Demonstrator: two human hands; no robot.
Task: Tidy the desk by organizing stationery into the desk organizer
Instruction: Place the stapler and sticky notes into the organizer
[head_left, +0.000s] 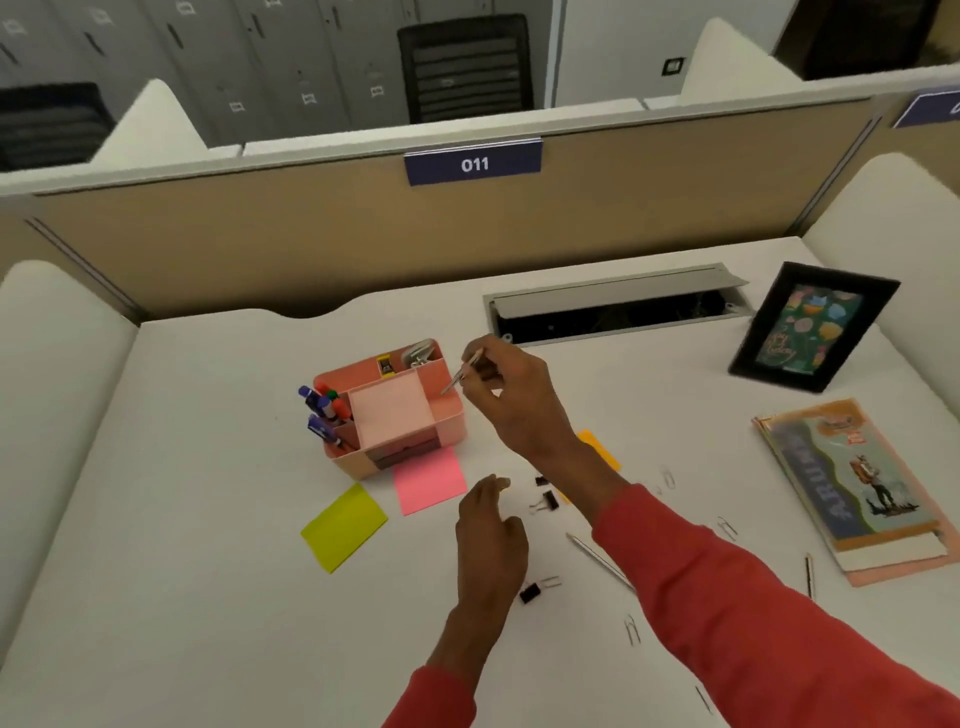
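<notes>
Left hand (491, 535) hovers low-centre over the surface (208, 571), fingers loosely apart and holding nothing, while the pink organizer (451, 421) sits left of centre with the pen (462, 373) slanting tip-down-left just over its right-hand slot, pinched by right hand (514, 395) fingers, with loads of room around.

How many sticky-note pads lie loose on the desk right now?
3: yellow pad near-left of the organizer, pink pad at its front, orange pad partly hidden behind the right forearm; others may be hidden.
</notes>
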